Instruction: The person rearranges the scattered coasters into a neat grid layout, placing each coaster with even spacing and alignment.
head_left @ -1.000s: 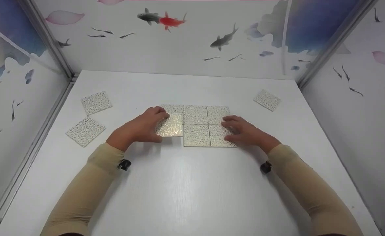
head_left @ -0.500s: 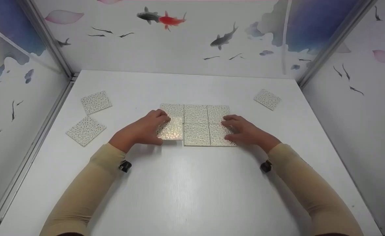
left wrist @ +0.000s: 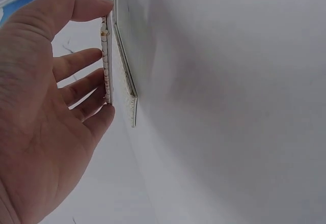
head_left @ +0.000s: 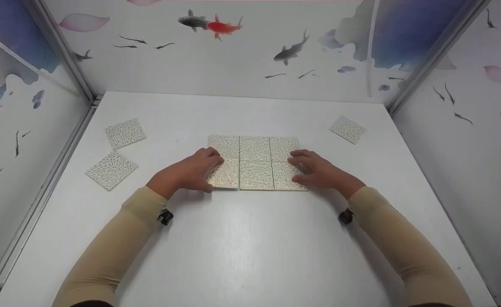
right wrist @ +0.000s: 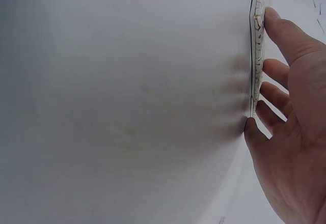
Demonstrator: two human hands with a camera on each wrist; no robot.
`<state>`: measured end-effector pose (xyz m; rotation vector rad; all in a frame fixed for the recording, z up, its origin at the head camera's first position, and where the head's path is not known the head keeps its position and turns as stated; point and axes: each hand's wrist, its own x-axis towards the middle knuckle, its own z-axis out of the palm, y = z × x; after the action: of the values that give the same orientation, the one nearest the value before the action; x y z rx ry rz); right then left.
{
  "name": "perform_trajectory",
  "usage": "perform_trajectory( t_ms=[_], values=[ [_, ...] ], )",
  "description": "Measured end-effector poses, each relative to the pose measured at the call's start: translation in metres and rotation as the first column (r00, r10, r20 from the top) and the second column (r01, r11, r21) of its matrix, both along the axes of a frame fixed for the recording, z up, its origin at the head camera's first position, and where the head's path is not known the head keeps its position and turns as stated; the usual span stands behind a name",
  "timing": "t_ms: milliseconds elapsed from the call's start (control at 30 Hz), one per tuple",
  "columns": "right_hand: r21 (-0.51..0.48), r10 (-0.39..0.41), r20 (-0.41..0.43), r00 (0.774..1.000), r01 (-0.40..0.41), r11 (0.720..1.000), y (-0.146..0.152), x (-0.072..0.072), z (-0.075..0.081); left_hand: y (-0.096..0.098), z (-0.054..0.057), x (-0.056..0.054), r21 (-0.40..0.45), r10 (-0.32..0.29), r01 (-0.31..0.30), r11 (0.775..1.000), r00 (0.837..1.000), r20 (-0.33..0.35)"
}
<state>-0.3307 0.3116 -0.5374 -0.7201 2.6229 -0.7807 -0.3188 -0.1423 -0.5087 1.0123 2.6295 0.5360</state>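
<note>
My left hand grips a cream speckled square tile by its edges, thumb at the near side and fingers along the left. In the left wrist view this held tile shows edge-on, a little apart from a lower tile. A block of tiles lies in two rows on the table, and the held one overlaps its front left place. My right hand rests on the block's right end, thumb and fingertips touching the tile edge with fingers relaxed.
Two loose tiles of the same kind, one farther back and one nearer, lie at the left. Another loose tile lies at the back right. Printed panels wall in the white table.
My left hand has brought its tile toward me and lower, uncovering more of the back left tile. The right hand stays on the block's right end.
</note>
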Motion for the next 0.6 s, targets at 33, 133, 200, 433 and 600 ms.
perform_trajectory(
  t_ms=[33,133,200,433,600],
  values=[
    [-0.001,0.001,-0.001,1.0,-0.001,1.0,0.0,0.0001,0.0001,0.0007,0.0006,0.0001,-0.004,0.0,0.0,1.0,1.0,0.003],
    [-0.02,0.012,0.004,1.0,-0.012,1.0,0.0005,0.0018,0.0018,0.0024,0.0008,0.0,-0.015,0.001,-0.001,1.0,1.0,0.009],
    [-0.031,0.023,0.006,1.0,-0.023,0.999,0.0012,0.0024,0.002,0.0032,0.0005,0.0004,-0.022,0.0,0.001,1.0,1.0,0.009],
    [-0.029,0.034,0.008,0.999,-0.034,0.999,0.0026,0.0008,0.002,0.0045,0.0002,0.0005,-0.038,-0.003,0.004,0.999,1.0,0.005],
    [-0.035,0.029,0.011,1.0,-0.029,0.999,0.0026,0.0005,0.001,0.0045,-0.0007,0.0009,-0.043,-0.002,0.003,0.999,1.0,0.007]
  ],
)
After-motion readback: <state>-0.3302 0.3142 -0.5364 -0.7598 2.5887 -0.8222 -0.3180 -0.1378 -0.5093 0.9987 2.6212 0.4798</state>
